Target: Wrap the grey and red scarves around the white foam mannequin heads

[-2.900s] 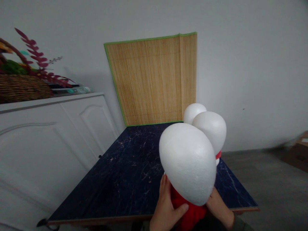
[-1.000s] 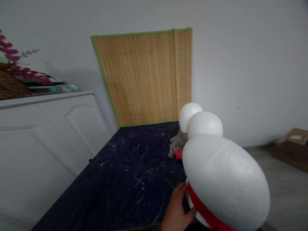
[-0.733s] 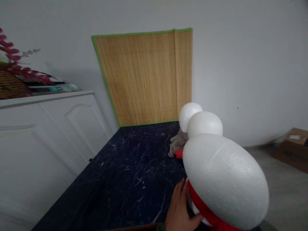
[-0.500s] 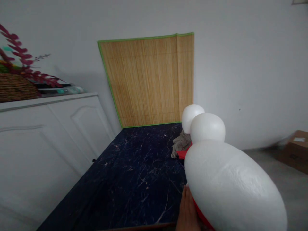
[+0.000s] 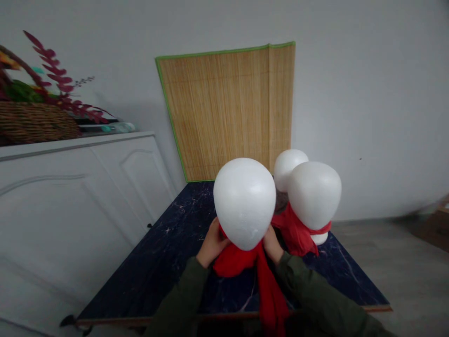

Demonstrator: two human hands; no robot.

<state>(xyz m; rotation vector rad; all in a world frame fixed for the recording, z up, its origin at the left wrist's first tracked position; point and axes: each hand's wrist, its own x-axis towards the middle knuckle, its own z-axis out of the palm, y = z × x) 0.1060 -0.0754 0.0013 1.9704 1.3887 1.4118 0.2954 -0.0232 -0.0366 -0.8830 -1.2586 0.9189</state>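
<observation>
A white foam mannequin head (image 5: 244, 201) stands upright on the table in front of me. A red scarf (image 5: 234, 263) is wrapped about its neck, and one long end hangs over the table's front edge. On the left side of the neck, my left hand (image 5: 212, 244) is closed, with its thumb against the scarf. My right hand (image 5: 272, 244) grips the other side, its fingers mostly hidden behind the head. To the right is a second foam head (image 5: 315, 194) with its own red scarf (image 5: 297, 234). Behind that one, a third foam head (image 5: 288, 167) is partly covered.
The dark blue marbled table (image 5: 168, 262) meets the wall at the back, below a bamboo mat (image 5: 224, 112). A white cabinet (image 5: 115, 196) borders it on the left, with a wicker basket (image 5: 38, 122) on top. A cardboard box (image 5: 435, 229) lies at far right.
The near foam head has moved from close in front of the camera at right to the table's middle. Both hands now show at its neck; before, only one was visible.
</observation>
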